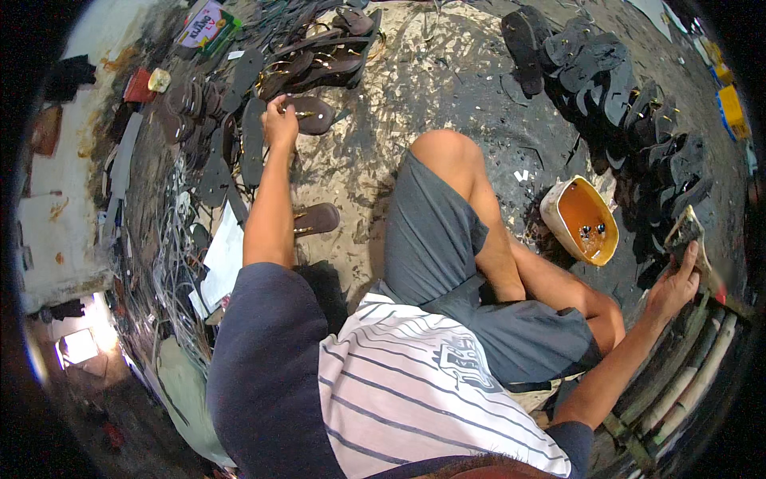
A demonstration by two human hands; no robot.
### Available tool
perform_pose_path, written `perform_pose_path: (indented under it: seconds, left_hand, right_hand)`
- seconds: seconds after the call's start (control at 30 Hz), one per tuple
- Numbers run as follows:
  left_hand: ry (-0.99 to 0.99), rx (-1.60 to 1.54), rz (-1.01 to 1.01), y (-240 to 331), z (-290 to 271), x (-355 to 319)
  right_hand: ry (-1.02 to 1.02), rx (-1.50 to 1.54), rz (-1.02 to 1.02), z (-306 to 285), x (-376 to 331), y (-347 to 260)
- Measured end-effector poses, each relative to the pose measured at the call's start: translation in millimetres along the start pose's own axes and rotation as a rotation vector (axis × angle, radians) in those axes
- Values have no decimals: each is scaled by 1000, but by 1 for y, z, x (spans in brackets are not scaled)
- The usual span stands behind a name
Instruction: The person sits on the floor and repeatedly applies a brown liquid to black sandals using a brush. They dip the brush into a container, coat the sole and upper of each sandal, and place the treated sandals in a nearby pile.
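At the far left my left hand (279, 124) is closed at the strap end of a dark brown sandal (313, 116), which lies sole-down with a small white spot on its footbed. Stretched out to the right, my right hand (677, 281) is closed on the lower edge of a dark, flat piece with pale edges (691, 231); its kind is unclear. Another brown sandal (317, 219) lies on the floor beside my left forearm, partly hidden by it. Several brown sandals with gold-coloured fittings (331, 68) lie just beyond my left hand.
A yellowish tub (586, 255) with amber contents stands right of my crossed legs. Black sandals (594, 68) lie in a curved row at the right. Strips and scraps (171, 239) heap up at the left, with white paper (221, 259). Wooden slats (686, 371) lie lower right.
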State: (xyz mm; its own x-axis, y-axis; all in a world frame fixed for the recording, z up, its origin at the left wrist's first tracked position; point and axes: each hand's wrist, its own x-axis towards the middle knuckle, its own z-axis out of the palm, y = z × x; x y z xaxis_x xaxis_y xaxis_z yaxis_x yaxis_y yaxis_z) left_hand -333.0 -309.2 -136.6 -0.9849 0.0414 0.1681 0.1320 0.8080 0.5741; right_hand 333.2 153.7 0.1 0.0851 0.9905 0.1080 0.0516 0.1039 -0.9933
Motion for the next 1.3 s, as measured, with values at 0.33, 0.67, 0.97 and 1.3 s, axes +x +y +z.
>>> perform_pose_path:
  seconds: [0.33,0.67,0.97,1.3]
  left_hand:
    - [-411,-104,674,68,-20,10]
    - [-676,-259,799,187,-69,-211]
    - [-757,-589,647,256,-85,-214]
    - [-1443,-1543,-225,325,-36,-315]
  right_hand:
    - [-492,-754,7,72,-45,49]
    - [-293,-241,-132,70,-54,17]
    - [-241,-686,-282,-16,-17,-4]
    - [-460,254,-167,142,-145,-48]
